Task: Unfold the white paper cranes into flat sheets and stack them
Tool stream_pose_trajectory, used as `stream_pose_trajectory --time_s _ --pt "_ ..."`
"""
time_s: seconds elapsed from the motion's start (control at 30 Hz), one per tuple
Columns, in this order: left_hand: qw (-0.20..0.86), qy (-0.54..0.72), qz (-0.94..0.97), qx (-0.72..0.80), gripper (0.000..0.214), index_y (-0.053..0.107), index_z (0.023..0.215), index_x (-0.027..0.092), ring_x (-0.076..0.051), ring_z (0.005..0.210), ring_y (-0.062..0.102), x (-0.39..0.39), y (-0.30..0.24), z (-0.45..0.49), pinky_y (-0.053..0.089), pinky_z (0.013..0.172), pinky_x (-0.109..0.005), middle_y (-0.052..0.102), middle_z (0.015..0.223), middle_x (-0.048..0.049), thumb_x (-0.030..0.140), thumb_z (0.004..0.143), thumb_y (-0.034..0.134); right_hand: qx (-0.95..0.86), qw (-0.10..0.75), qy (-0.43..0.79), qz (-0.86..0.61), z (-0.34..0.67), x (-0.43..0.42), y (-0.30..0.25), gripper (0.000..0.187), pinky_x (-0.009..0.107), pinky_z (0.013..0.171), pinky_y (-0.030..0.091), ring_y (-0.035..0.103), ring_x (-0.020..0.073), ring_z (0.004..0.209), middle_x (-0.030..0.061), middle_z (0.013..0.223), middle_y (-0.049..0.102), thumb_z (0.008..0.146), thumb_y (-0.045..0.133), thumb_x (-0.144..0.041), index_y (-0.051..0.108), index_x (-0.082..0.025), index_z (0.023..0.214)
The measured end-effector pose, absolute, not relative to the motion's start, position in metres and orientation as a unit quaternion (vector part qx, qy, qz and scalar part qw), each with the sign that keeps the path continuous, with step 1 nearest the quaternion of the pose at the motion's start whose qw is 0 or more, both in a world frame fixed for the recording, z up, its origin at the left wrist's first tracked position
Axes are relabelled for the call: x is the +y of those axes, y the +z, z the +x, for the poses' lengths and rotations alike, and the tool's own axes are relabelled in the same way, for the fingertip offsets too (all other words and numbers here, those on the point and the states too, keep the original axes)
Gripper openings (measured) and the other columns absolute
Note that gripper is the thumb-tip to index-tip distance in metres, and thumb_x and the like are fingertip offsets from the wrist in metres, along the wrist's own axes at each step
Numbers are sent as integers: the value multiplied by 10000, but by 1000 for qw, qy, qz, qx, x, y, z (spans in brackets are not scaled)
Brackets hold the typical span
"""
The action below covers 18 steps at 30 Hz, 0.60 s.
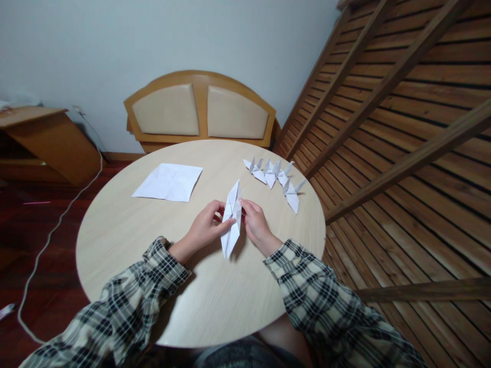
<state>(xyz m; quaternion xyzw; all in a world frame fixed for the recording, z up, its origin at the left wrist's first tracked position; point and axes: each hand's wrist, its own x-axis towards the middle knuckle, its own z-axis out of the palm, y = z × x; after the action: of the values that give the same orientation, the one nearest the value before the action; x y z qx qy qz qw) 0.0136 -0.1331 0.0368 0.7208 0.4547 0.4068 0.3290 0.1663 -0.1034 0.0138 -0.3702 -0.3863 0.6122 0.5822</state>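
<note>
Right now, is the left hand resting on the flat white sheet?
No, the left hand holds the folded paper, apart from the flat sheet.

Forearms (128,291) stretched from the near side
Left hand (207,222) and right hand (257,225) are held close together, fingers (215,207) bent.

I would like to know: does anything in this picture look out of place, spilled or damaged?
Nothing looks spilled on the round table. On the dark red floor at the left, a white cable trails loosely, and a thin pink object, too small to identify, lies nearby, perhaps dropped.
</note>
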Motion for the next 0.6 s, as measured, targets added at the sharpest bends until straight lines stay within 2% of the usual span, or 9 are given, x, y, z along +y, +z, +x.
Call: stream_pose_trajectory --time_s 0.23,0.43,0.5,0.6 --pt "198 384 766 477 179 630 1017 199 -183 789 593 -130 35 6 455 725 -328 662 944 -67 346 936 566 -383 595 583 -400 170 -100 10 347 299 635 480 613 171 709 42 777 691 713 725 -524 653 -191 776" --pt "157 400 741 517 263 525 738 201 -163 638 479 -126 31 5 348 610 -296 530 694 -8 320 964 465 -436 556 580 -406 168 -99 0 306 270 613 475 613 147 731 29 881 659 784 654 -480 588 -208 908" --pt "173 421 719 525 272 485 706 207 -159 619 453 -125 29 6 330 595 -293 501 670 3 321 953 470 -476 557 527 -430 167 -98 -2 326 261 590 464 600 137 716 20 939 632 769 670 -442 530 -231 975" --pt "189 443 698 530 269 463 687 213 -158 606 434 -124 28 6 314 588 -298 492 657 4 314 936 479 -546 576 404 -455 166 -100 -2 354 280 630 482 574 134 720 16 956 580 763 693 -415 467 -241 973"
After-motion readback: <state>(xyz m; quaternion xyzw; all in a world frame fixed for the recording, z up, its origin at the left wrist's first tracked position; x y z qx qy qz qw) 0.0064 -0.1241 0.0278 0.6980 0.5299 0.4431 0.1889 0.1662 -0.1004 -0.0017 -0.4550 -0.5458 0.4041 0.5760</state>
